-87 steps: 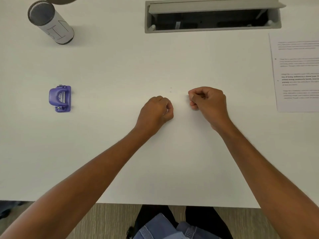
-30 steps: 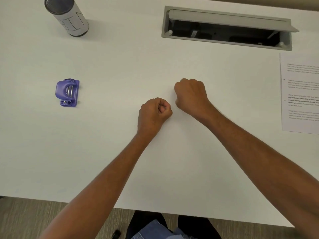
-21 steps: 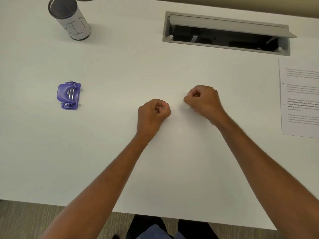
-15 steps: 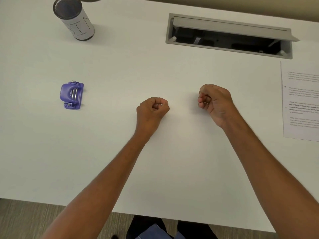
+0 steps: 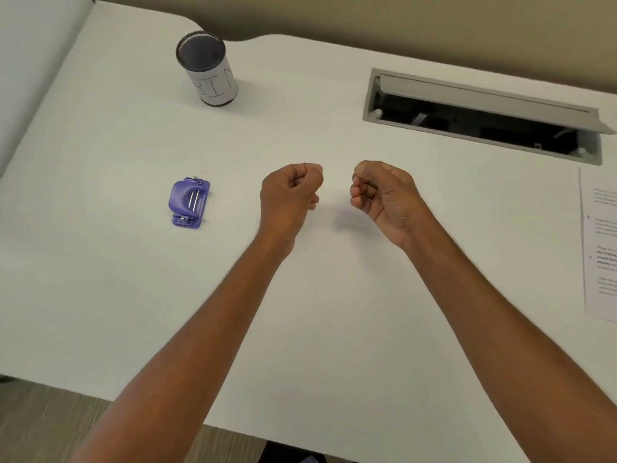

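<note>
Curling into fists, left hand (image 5: 290, 192) & right hand (image 5: 384, 195) hide any contents; paper (image 5: 601, 245) cut off at rt.

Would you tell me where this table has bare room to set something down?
Free: the table between hole punch and BIN cup, and the middle beyond the left hand and right hand. Crowded: the right edge with the paper, near the open hatch.

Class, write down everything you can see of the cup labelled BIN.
The cup is a round, dark mesh cylinder, its wall wrapped in white paper with BIN hand-lettered in thin dark strokes. It stands upright on the white desk, far left, beyond the purple tool. Its mouth is open and the inside looks dark. Only the desk touches it.
</note>
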Motion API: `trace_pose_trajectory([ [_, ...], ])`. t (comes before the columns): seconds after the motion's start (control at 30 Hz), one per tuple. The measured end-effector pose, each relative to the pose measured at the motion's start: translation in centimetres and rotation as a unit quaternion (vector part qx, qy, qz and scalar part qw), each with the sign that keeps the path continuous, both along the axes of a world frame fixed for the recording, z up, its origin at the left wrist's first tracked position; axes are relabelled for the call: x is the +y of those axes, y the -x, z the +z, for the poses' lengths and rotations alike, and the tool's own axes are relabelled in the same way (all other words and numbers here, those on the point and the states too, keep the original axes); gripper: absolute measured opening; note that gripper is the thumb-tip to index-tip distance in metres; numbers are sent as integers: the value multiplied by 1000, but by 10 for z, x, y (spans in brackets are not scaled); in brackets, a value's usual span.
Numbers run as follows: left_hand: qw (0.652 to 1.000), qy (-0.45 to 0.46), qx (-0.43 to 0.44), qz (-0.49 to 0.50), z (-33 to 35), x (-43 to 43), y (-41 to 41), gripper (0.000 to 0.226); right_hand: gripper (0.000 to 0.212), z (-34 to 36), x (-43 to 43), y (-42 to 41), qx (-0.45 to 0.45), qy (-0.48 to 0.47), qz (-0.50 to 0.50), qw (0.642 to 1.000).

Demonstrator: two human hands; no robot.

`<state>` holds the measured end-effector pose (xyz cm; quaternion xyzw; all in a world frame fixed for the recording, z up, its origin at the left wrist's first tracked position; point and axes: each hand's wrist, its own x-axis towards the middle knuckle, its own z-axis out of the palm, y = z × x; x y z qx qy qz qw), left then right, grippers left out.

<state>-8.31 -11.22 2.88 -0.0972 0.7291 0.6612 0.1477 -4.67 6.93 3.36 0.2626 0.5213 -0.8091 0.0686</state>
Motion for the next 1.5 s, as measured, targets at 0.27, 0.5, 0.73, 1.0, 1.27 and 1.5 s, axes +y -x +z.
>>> trace_pose_trajectory([
  [0.27,996,29,65,48,36,-54,80,17,4,34,-66,97,47,-14,50,998],
  [0.5,987,71,118,88,54,-102,148,31,5,50,-113,175,53,-77,78,993],
  [0.73,983,106,109,107,55,-137,212,34,3,55,-147,250,64,-172,111,977],
  [1.0,983,146,88,74,30,-151,263,27,16,38,-159,303,53,-303,153,939],
  [1.27,980,167,97,46,22,-159,280,13,8,31,-154,316,68,-326,188,924],
  [1.5,979,173,101,45,20,-159,282,16,10,31,-154,319,82,-346,193,914],
])
